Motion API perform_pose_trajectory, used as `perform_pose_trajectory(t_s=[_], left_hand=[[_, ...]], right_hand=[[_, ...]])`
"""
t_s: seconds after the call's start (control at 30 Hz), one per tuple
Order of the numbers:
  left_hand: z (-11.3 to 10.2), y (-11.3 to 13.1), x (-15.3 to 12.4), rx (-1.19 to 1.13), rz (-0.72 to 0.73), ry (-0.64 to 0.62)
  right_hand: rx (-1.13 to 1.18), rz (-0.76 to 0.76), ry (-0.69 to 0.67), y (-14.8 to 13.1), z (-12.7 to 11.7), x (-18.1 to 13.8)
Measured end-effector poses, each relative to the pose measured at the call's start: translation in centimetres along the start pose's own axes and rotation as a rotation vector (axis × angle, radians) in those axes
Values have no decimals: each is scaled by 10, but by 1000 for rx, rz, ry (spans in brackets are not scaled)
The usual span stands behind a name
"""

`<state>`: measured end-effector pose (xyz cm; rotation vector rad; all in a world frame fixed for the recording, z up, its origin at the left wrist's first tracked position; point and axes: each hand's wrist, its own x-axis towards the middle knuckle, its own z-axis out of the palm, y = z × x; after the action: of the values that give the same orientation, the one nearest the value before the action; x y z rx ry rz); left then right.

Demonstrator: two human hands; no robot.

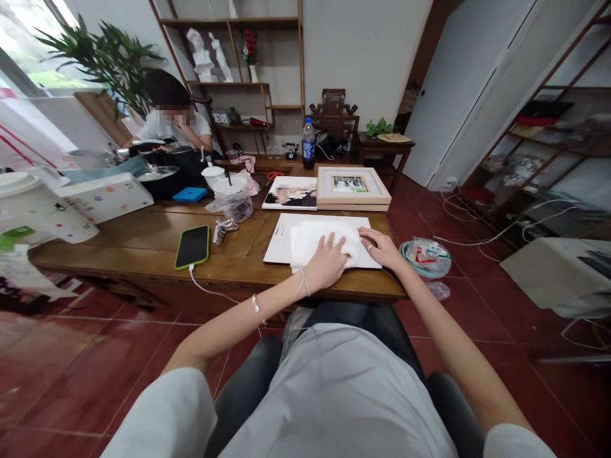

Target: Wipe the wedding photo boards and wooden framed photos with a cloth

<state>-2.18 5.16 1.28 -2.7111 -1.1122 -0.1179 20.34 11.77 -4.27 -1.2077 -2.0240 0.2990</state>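
Note:
A folded white towel (305,242) lies on a flat white panel (279,238) with small dark print near its left side. My left hand (329,261) rests on the towel, palm down with fingers spread, and the cloth bunches up beside its fingertips. On the panel's right part lies my right hand (380,248), its fingers stretched toward the towel's right edge. A ring shows on one of its fingers. What is under the right palm is in shadow and hard to make out.
Behind the panel lie a framed picture (356,186) and a photo print (290,193). A charging phone (192,247), a lidded cup (231,191) and a blue box (189,194) stand leftward on the wooden table (238,264). Across it sits another person (172,121). A bin (426,256) stands right.

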Motion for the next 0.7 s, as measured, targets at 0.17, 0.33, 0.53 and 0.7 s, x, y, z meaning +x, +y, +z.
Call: perform_pose_trajectory(t_s=[0.17, 0.33, 0.53, 0.7], left_hand=[[-13, 21, -44, 26, 124, -34], [-12, 11, -38, 1, 137, -35], [-2, -32, 21, -31, 49, -61], [8, -63, 56, -89, -72, -49]], right_hand=[[29, 5, 0, 1, 0, 0], [21, -2, -2, 1, 0, 0], [11, -2, -5, 2, 0, 0], [22, 8, -3, 0, 0, -1]])
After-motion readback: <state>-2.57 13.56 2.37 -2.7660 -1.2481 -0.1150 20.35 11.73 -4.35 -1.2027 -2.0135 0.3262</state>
